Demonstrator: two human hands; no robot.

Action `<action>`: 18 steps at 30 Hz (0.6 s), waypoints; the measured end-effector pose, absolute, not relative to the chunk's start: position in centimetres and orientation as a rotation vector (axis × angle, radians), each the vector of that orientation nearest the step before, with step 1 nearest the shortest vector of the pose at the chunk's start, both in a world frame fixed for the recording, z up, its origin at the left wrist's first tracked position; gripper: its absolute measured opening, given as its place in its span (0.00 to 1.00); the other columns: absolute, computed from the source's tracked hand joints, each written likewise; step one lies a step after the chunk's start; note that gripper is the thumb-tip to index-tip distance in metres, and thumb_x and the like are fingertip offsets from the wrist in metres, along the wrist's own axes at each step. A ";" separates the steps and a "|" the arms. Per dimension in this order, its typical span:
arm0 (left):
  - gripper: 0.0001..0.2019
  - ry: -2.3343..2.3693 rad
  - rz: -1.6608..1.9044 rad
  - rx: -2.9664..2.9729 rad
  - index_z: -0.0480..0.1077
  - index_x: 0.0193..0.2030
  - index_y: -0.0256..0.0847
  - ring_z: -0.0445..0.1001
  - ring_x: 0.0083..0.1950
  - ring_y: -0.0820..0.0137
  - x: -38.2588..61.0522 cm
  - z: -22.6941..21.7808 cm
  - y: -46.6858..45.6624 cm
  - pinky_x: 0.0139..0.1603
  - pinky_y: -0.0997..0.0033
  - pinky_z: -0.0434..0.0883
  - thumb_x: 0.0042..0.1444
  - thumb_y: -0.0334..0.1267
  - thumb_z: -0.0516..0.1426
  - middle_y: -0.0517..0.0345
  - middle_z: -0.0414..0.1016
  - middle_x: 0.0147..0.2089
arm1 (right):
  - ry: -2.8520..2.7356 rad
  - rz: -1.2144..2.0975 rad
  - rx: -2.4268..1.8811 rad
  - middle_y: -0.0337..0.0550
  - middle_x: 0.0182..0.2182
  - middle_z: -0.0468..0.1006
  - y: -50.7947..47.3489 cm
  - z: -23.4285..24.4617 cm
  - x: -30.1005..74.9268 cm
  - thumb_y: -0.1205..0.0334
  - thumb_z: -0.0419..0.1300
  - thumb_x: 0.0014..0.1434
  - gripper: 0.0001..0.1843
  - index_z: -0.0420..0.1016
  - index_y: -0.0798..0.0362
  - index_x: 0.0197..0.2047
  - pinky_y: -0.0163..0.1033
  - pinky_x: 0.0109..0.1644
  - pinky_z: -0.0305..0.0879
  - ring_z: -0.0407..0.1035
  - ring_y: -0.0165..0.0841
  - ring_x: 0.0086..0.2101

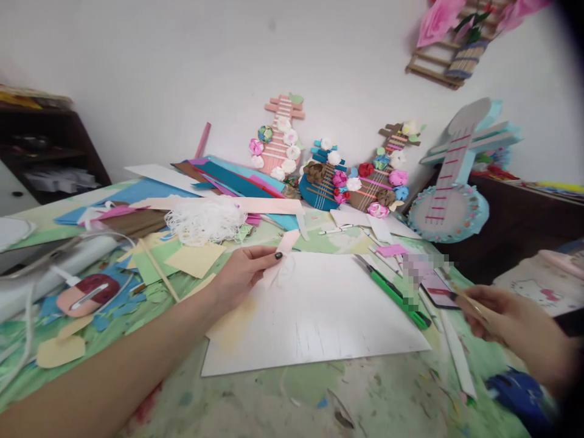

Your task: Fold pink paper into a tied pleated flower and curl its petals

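Toward the counter's [219, 413] left edge, cut scraps [59, 353] lie scattered, so some cutting looks done. The left hand [249, 267] pinches a pale pink paper strip [288, 242] between thumb and fingers over the back-left corner of a white board [328, 310]. The strip seems to be at an early stage: it is in the hand, fixed to nothing that shows. Along the back edge, three flower-trimmed instrument models [322, 185] look complete. A green cutter [399, 298] rests on the board's right side, its work on this strip unclear. Right of the board, the right hand [506, 319] grasps a slim tan tool [474, 307].

The strip's lower end is partly behind the left fingers; pixelation covers part of the phone [441, 292]; the tool's kind is blurred, and the counter's front edge is out of frame.
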State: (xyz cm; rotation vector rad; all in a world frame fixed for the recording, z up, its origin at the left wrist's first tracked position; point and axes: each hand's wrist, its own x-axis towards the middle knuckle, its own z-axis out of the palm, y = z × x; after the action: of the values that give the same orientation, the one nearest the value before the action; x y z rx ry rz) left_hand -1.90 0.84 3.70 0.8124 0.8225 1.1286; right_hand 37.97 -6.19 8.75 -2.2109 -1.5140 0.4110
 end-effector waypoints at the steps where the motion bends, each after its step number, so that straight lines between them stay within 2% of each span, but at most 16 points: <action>1: 0.10 0.827 1.123 0.804 0.77 0.34 0.36 0.73 0.31 0.75 -1.9 3.8 0.8 0.34 0.79 0.69 0.42 0.32 0.66 0.55 0.78 0.33 | -1.488 0.711 -1.992 0.45 0.18 0.67 -6.4 8.5 35.7 0.42 0.53 0.53 0.17 0.70 0.47 0.29 0.38 0.20 0.55 0.60 0.28 0.16; 2: 0.10 0.831 1.113 0.795 0.77 0.34 0.36 0.73 0.31 0.75 -1.8 3.9 0.7 0.33 0.78 0.70 0.41 0.31 0.66 0.55 0.78 0.32 | -1.460 0.939 -1.818 0.41 0.17 0.64 -6.5 8.1 33.2 0.39 0.56 0.50 0.20 0.68 0.48 0.28 0.36 0.17 0.51 0.57 0.26 0.14; 4: 0.09 0.837 1.083 0.784 0.76 0.32 0.35 0.74 0.29 0.75 -1.8 4.0 0.7 0.32 0.78 0.70 0.41 0.29 0.66 0.55 0.78 0.31 | -1.518 1.389 -1.578 0.35 0.16 0.62 -6.5 6.9 28.3 0.41 0.65 0.39 0.24 0.65 0.53 0.26 0.30 0.15 0.48 0.54 0.22 0.13; 7: 0.08 0.818 1.028 0.794 0.76 0.31 0.35 0.73 0.28 0.74 -1.8 3.9 0.7 0.30 0.77 0.70 0.40 0.28 0.65 0.54 0.77 0.30 | -1.611 1.708 -1.288 0.32 0.14 0.61 -5.7 5.0 23.0 0.41 0.65 0.39 0.26 0.62 0.55 0.23 0.27 0.14 0.50 0.55 0.21 0.13; 12: 0.09 0.808 0.967 0.864 0.76 0.31 0.34 0.70 0.26 0.77 -1.9 3.6 0.8 0.27 0.79 0.67 0.41 0.31 0.66 0.56 0.75 0.28 | -1.664 1.829 -1.183 0.29 0.12 0.59 -3.9 2.8 21.0 0.41 0.65 0.40 0.26 0.61 0.54 0.23 0.26 0.12 0.50 0.53 0.20 0.12; 18: 0.10 0.858 0.921 0.897 0.76 0.34 0.36 0.70 0.28 0.77 -1.5 3.6 0.4 0.30 0.79 0.67 0.41 0.33 0.66 0.56 0.75 0.30 | -1.611 1.845 -1.150 0.29 0.14 0.61 -3.8 1.7 21.6 0.39 0.64 0.40 0.27 0.63 0.55 0.25 0.25 0.12 0.50 0.54 0.19 0.12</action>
State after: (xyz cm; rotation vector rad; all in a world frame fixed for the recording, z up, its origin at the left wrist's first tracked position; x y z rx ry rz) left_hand -1.50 0.38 3.61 0.8974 0.8579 0.9214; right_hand 21.61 -3.83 1.69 -1.1496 -1.6114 1.8450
